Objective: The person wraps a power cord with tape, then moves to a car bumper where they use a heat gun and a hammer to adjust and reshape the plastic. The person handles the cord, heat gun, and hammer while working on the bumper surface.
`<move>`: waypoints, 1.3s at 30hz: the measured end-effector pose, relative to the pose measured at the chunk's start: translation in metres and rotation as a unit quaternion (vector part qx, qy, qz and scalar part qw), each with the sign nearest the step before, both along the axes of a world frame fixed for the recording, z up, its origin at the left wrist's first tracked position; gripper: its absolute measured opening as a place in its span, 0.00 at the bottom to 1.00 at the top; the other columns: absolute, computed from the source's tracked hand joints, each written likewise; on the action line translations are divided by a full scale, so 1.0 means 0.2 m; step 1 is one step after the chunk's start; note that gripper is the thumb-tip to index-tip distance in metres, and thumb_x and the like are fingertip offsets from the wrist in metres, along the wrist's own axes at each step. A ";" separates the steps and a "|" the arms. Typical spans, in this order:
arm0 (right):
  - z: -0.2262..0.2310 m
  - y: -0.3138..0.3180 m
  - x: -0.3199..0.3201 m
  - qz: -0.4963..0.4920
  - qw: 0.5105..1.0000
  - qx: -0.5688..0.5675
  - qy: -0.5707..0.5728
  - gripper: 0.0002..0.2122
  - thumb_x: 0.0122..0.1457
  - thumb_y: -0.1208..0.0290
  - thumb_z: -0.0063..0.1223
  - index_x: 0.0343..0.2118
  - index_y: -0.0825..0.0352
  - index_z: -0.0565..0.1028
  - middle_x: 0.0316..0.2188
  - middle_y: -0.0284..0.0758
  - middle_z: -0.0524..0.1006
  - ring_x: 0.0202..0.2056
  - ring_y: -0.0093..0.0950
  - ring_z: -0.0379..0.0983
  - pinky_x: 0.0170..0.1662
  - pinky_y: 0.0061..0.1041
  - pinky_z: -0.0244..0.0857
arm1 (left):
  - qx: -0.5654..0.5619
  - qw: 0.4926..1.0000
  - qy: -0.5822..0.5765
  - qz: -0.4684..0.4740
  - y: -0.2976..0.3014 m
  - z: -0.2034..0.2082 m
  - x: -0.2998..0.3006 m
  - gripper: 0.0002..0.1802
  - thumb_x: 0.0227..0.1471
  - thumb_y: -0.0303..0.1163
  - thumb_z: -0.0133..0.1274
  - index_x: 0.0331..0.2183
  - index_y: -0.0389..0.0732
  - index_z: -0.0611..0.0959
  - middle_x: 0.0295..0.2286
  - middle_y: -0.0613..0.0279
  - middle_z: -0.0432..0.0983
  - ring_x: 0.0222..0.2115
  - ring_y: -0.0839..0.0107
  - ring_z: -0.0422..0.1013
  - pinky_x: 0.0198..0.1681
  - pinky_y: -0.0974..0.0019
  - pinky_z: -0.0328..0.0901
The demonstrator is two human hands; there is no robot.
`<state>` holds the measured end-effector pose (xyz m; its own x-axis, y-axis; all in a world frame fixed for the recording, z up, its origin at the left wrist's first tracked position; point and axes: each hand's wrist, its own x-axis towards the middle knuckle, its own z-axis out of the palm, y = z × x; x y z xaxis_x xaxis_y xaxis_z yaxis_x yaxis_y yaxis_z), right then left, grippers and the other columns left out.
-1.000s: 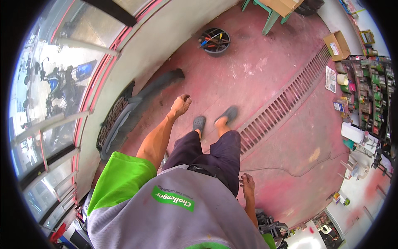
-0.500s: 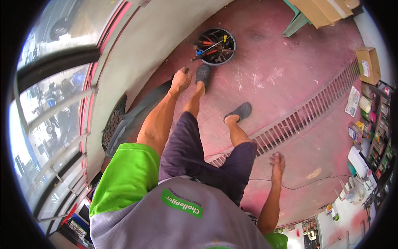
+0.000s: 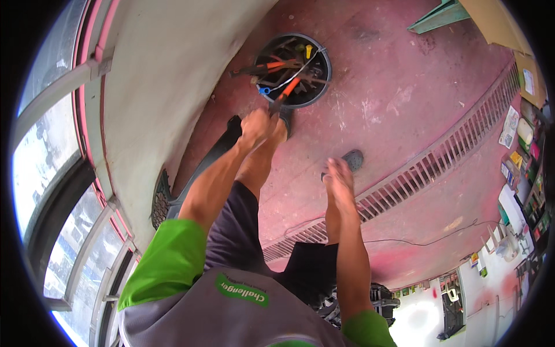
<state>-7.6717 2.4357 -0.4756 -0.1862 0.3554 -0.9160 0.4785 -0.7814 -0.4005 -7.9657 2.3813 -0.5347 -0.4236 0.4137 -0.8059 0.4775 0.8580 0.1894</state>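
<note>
A round dark bucket (image 3: 328, 65) on the floor holds several tools. Among them are a tool with an orange handle (image 3: 290, 88), another orange-and-black one (image 3: 261, 69) jutting over the left rim, and a thin metal rod (image 3: 298, 73). My left hand (image 3: 257, 127) is just below the bucket's near edge, in front of my shoe. Its back faces up and the fingers are mostly hidden, so I cannot tell whether it touches the orange-handled tool. My right hand (image 3: 340, 174) hangs over my other leg, slightly blurred, fingers stretched out and nothing in it.
A dark plastic car part (image 3: 199, 162) lies along the wall at left. A floor drain grate (image 3: 404, 189) crosses to the right, with a thin cable (image 3: 428, 243) beyond it. Cardboard boxes (image 3: 497, 26) are at the upper right, and assorted containers (image 3: 523, 132) line the right side.
My view has come closer to the bucket. My left hand has moved toward the bucket's near rim. My right hand has swung up and forward from my side.
</note>
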 end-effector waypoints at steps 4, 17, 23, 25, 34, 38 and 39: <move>-0.25 0.07 -0.51 -0.102 0.986 -0.111 0.064 0.32 0.63 0.45 0.51 0.59 0.68 0.66 0.49 0.39 0.75 0.47 0.32 0.73 0.50 0.34 0.66 | 0.036 0.999 -0.016 0.038 -0.08 0.39 0.09 0.23 0.55 0.49 0.53 0.33 0.35 0.82 0.26 0.40 0.78 0.33 0.43 0.77 0.38 0.47 0.69; -0.59 0.34 -0.79 -0.196 0.922 0.277 -0.185 0.38 0.55 0.41 0.58 0.57 0.71 0.69 0.50 0.47 0.74 0.51 0.38 0.71 0.55 0.38 0.63 | 0.067 0.915 -0.243 0.314 -0.35 0.43 0.19 0.27 0.61 0.48 0.52 0.46 0.32 0.78 0.19 0.61 0.71 0.20 0.67 0.69 0.28 0.62 0.65; -0.64 0.43 -0.59 0.123 0.960 0.248 -0.030 0.19 0.64 0.59 0.52 0.47 0.71 0.76 0.42 0.42 0.79 0.49 0.34 0.74 0.52 0.31 0.65 | 0.185 0.615 -0.562 0.521 -0.60 0.69 0.32 0.25 0.63 0.40 0.52 0.55 0.37 0.70 0.19 0.67 0.68 0.19 0.77 0.65 0.24 0.71 0.60; -0.67 0.35 -0.62 0.256 0.886 0.387 -0.017 0.14 0.62 0.63 0.54 0.43 0.69 0.78 0.40 0.42 0.80 0.45 0.38 0.74 0.50 0.36 0.66 | 0.214 0.649 -0.570 0.456 -0.65 0.67 0.41 0.23 0.62 0.38 0.53 0.54 0.38 0.70 0.20 0.66 0.69 0.19 0.77 0.66 0.24 0.70 0.61; -0.91 0.33 -1.06 0.538 0.744 0.378 -0.122 0.18 0.54 0.57 0.62 0.42 0.66 0.80 0.44 0.44 0.79 0.49 0.42 0.74 0.53 0.42 0.66 | 0.171 0.658 -0.164 0.715 -0.30 0.28 0.33 0.21 0.59 0.40 0.59 0.23 0.47 0.65 0.11 0.73 0.59 0.08 0.81 0.55 0.10 0.72 0.52; -1.22 0.37 -1.20 0.552 0.792 0.224 -0.134 0.26 0.51 0.50 0.64 0.47 0.67 0.79 0.51 0.47 0.77 0.56 0.42 0.71 0.57 0.40 0.65 | 0.262 0.652 -0.102 0.704 -0.36 0.16 0.31 0.19 0.59 0.36 0.59 0.23 0.48 0.66 0.12 0.73 0.57 0.09 0.83 0.54 0.10 0.74 0.50; -1.35 0.35 -1.18 0.546 0.797 0.229 -0.118 0.28 0.50 0.49 0.65 0.48 0.67 0.78 0.52 0.48 0.76 0.57 0.42 0.71 0.58 0.39 0.65 | 0.277 0.656 -0.094 0.696 -0.35 0.14 0.29 0.19 0.59 0.35 0.59 0.23 0.48 0.65 0.11 0.73 0.57 0.09 0.83 0.54 0.10 0.74 0.50</move>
